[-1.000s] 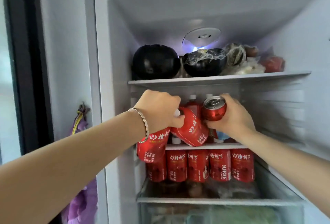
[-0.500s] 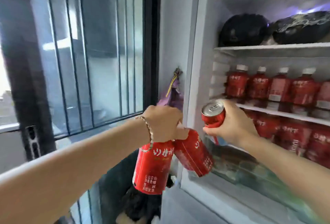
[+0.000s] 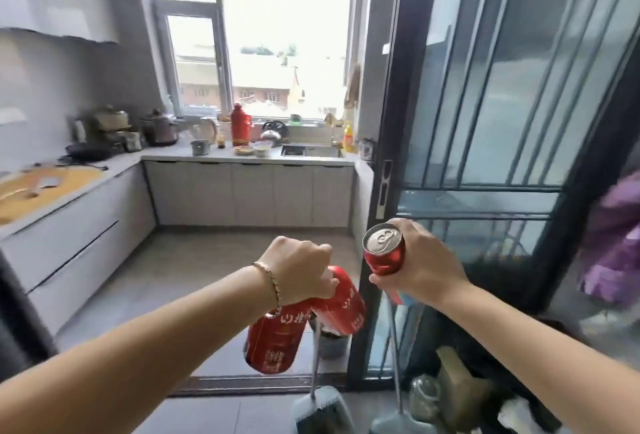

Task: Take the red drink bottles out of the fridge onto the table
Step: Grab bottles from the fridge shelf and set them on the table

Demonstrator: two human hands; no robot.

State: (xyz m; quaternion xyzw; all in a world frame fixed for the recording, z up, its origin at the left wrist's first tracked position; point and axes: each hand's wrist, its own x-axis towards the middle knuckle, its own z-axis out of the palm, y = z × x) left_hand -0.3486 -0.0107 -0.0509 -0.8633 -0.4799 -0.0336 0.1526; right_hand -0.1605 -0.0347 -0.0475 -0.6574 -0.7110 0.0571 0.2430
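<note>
My left hand [image 3: 298, 270] grips two red drink bottles by their necks. One bottle [image 3: 275, 340] hangs straight down, the other [image 3: 344, 302] slants out to the right. My right hand [image 3: 420, 267] holds a red can [image 3: 384, 249] with its silver top turned toward me, and a bit of a blue and red item shows under that hand. Both hands are held out in front of me at waist height. The fridge and the table are out of view.
A kitchen lies ahead with a grey L-shaped counter [image 3: 214, 156] carrying pots, a red thermos [image 3: 240, 125] and a sink. A dark-framed glass sliding door [image 3: 485, 122] stands at right. A broom [image 3: 320, 406] and dustpan lean near the threshold; purple cloth [image 3: 613, 246] hangs at far right.
My view has swung left from the fridge to the kitchen doorway. Both hands have come out of the fridge with the two bottles and the can.
</note>
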